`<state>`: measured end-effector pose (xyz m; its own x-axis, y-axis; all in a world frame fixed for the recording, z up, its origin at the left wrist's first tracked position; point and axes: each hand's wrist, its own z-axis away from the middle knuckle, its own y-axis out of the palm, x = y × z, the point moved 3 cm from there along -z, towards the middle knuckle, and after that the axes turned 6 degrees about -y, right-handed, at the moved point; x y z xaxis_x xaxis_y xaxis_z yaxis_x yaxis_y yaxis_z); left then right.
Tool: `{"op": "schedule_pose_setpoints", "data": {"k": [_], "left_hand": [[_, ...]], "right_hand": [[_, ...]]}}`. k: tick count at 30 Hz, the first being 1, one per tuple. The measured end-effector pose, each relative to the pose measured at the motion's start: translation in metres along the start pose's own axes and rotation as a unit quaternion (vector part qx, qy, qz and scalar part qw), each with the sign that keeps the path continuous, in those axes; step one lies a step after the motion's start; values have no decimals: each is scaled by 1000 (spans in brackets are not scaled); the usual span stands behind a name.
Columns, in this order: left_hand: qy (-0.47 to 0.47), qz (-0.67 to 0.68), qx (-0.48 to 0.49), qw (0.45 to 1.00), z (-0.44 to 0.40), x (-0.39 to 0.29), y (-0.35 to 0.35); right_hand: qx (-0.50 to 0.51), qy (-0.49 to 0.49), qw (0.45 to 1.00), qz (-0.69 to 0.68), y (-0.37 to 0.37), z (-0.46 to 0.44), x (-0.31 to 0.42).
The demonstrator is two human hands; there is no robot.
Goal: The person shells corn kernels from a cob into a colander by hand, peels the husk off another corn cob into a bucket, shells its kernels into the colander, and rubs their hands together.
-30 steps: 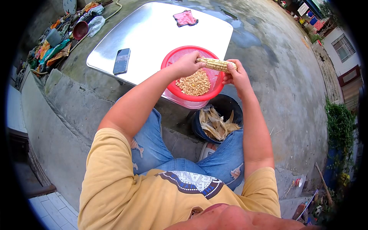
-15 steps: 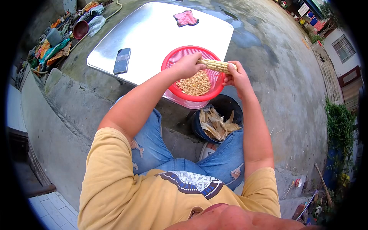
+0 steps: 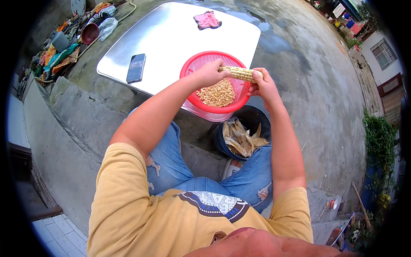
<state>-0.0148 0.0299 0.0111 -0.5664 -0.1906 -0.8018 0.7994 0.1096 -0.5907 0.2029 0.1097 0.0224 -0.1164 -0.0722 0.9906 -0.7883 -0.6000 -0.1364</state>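
Observation:
An ear of corn with pale rows of kernels is held level above a red plastic basket. My left hand grips its left end, the fingers closed and partly hidden. Around the right end my right hand is wrapped, thumb on top. Loose corn kernels lie heaped in the basket below. The basket rests at the near right edge of the shiny white table, partly overhanging it.
Beneath the basket stands a dark bucket full of dry corn husks. A phone and a pink cloth lie on the table. Piled clutter with a red bowl sits at the far left.
Both hands and the ear of corn have barely moved, with only a very slight shift. The basket, kernels and table look the same.

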Motion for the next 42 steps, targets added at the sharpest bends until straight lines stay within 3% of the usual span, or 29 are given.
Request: {"op": "schedule_pose_setpoints", "data": {"k": [24,30,42], "left_hand": [[63,-46,-11,997,0,0,-1],[25,-30,-21,999,0,-1,2],[52,-16,5,999,-1,6,2]], "right_hand": [[-8,2,1000,-13,-2,1,2],[5,2,1000,-7,0,0,-1],[-4,-7,1000,-4,-2,0,0]]}}
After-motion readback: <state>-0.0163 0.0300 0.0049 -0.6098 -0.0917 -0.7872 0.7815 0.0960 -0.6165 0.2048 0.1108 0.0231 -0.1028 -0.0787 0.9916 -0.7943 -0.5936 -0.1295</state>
